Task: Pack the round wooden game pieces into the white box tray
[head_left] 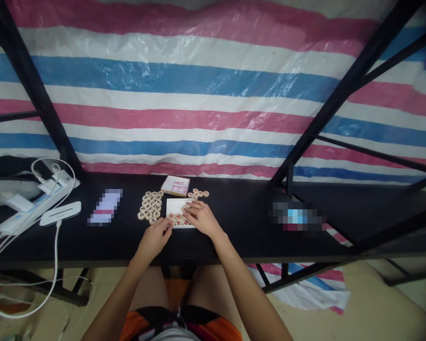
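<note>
A white box (173, 204) sits on the black table, with Chinese chess pieces (178, 217) with red characters lined up along its front part. My left hand (155, 239) is at the box's front left corner, its fingers curled and thumb pressed by the edge. My right hand (204, 219) reaches over the box's right side, fingertips down at a round piece (183, 209) inside it. Left of the box, several pieces with black characters (150, 205) lie in rows. More red-character pieces (200, 193) lie loose behind my right hand.
A box lid (175, 185) with red print lies behind the box. A blurred phone (105, 207) is to the left, near a power strip (28, 213) with white cables. Another blurred object (297, 217) lies at right. Black frame posts (305, 137) and a striped sheet (184, 85) stand behind.
</note>
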`<state>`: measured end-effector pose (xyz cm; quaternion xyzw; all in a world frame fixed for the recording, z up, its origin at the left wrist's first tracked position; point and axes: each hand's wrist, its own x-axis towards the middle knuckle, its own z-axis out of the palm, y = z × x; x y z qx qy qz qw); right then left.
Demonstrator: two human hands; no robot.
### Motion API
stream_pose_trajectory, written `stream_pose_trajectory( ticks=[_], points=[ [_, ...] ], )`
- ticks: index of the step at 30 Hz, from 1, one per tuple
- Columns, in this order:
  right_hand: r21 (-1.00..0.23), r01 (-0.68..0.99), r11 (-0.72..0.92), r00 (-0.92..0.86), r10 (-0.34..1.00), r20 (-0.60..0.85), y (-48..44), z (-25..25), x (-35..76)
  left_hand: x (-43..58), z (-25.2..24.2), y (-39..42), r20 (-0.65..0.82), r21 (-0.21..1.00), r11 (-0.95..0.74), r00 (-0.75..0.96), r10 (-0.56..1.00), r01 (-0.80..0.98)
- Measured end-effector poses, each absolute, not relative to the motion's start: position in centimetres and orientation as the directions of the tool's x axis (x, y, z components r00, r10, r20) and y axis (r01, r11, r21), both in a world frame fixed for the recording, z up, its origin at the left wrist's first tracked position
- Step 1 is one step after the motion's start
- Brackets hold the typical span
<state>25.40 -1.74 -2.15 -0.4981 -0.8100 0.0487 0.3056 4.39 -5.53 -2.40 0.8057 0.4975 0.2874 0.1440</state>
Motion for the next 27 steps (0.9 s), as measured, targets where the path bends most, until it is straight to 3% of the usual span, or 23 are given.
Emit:
stream_pose_trajectory(
  ticks=[3,7,14,19,24,27],
  points=[
    [-0.434,0.776,0.458,-0.223,0.842,0.491,-1.6,-2.4,25.9,4.4,-2.4,-5.5,0.318,0.526,-0.463,0.340,0.885,0.714],
    [-0.447,0.850,0.278,-0.031,0.874,0.484,-0.5,-3.5,27.1,4.4,-2.4,-5.6,0.308,0.545,-0.463,0.347,0.886,0.699],
    [-0.253,0.932,0.260,-0.177,0.935,0.308,0.4,-4.0,27.4,4.3,-2.6,-5.4,0.302,0.542,-0.457,0.344,0.889,0.706],
    [-0.224,0.960,0.167,-0.086,0.939,0.332,-0.1,-3.3,27.1,4.2,-2.7,-5.3,0.305,0.538,-0.460,0.346,0.887,0.706],
    [-0.295,0.949,0.107,0.004,0.936,0.351,-0.7,-3.2,27.6,4.2,-2.7,-5.3,0.303,0.536,-0.462,0.350,0.886,0.706],
    [-0.366,0.919,0.146,0.032,0.898,0.440,-1.1,-2.6,27.2,4.2,-2.8,-5.3,0.306,0.540,-0.461,0.347,0.887,0.704]
  ],
)
